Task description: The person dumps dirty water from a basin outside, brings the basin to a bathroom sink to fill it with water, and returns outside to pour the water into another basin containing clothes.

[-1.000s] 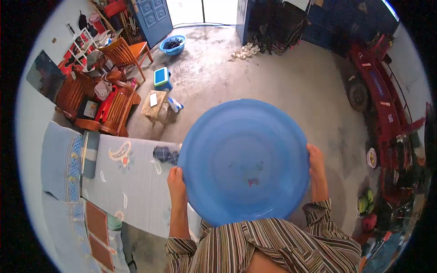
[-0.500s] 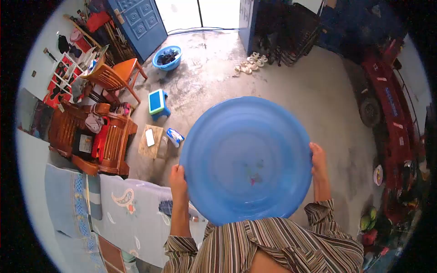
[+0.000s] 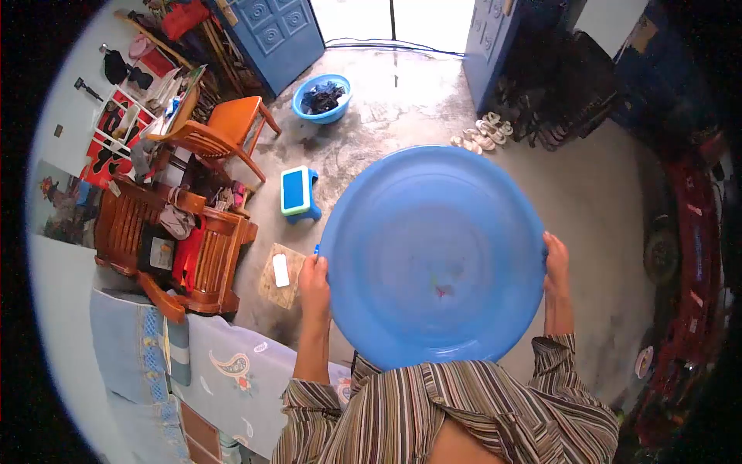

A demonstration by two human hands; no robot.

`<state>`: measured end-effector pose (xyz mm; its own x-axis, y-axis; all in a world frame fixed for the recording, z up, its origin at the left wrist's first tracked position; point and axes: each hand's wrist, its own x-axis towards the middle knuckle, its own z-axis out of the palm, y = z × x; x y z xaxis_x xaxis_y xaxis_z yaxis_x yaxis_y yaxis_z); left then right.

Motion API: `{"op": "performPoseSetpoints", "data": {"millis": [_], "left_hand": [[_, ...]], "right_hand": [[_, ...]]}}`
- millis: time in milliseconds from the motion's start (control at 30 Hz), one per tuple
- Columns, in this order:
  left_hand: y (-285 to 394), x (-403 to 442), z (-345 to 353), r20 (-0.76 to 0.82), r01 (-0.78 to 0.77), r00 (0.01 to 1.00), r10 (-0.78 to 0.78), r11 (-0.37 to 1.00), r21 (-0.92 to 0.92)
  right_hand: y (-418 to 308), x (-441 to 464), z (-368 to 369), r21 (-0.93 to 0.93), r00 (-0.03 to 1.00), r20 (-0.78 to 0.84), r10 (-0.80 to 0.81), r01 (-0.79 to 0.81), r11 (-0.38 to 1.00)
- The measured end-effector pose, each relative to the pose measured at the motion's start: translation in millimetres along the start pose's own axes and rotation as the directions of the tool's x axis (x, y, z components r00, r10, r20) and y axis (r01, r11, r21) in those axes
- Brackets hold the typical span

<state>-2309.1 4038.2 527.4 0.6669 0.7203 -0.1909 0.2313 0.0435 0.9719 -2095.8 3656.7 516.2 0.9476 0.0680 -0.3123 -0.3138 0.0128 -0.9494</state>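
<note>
A large round blue plastic basin (image 3: 433,224) is held up in front of my striped shirt, its inside facing me. On its bottom shows a small red and green patch; whether it is a printed pattern I cannot tell. My left hand (image 3: 314,290) grips the rim at the left, thumb up on the edge. At the right rim, my right hand (image 3: 555,263) is closed round the edge, with its fingers partly hidden behind the basin. The basin covers much of the floor beyond it.
A blue and green step stool (image 3: 295,192) stands left, near a small wooden stool (image 3: 272,291) bearing a white phone (image 3: 280,271). Farther off are a basin of dark laundry (image 3: 322,99), an orange chair (image 3: 232,127) and shoes (image 3: 491,131). A covered sofa (image 3: 224,348) is near left.
The view has turned left, so the room's things sit farther right. Both hands still hold the basin, which now covers most of the blue-and-white packet beside the wooden stool.
</note>
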Motion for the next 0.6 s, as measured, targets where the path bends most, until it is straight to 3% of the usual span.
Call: {"op": "performPoseSetpoints", "data": {"millis": [67, 133, 200, 267, 333, 467, 533, 600], "left_hand": [[7.0, 40.1, 8.0, -0.006, 0.017, 1.0, -0.017, 0.996, -0.086], [16.9, 85.3, 12.9, 0.023, 0.007, 1.0, -0.006, 0.999, -0.034], [16.8, 135.7, 15.3, 0.032, 0.027, 0.999, -0.024, 0.994, -0.11], [20.6, 186.0, 25.3, 0.143, -0.04, 0.989, 0.029, 0.996, 0.08], [40.7, 221.4, 37.9, 0.137, -0.004, 0.991, -0.003, 0.998, 0.056], [60.6, 294.4, 53.8, 0.178, 0.026, 0.984, -0.029, 1.0, 0.018], [75.8, 336.1, 58.6, 0.205, 0.011, 0.978, -0.036, 0.992, 0.122], [81.9, 370.1, 65.0, 0.182, -0.016, 0.983, -0.008, 0.992, 0.127]], "right_hand": [[-1.2, 34.0, 21.0, 0.025, 0.999, 0.032, -0.009, 0.008, 1.0], [5.4, 57.1, 44.2, 0.04, 0.998, -0.061, -0.004, 0.007, 0.999], [13.1, 73.7, 64.4, 0.025, 0.993, -0.115, 0.014, -0.011, 1.0], [2.9, 104.0, 81.2, -0.005, 0.985, -0.166, 0.04, -0.041, 0.999], [-1.0, 117.7, 95.2, 0.116, 0.962, -0.229, 0.149, -0.125, 0.985], [-7.0, 161.1, 132.3, 0.197, 0.916, -0.347, 0.202, -0.139, 0.971], [-16.9, 193.7, 154.5, 0.189, 0.951, -0.25, 0.183, -0.137, 0.972], [-29.7, 228.5, 177.6, 0.208, 0.949, -0.254, 0.188, -0.136, 0.969]]}}
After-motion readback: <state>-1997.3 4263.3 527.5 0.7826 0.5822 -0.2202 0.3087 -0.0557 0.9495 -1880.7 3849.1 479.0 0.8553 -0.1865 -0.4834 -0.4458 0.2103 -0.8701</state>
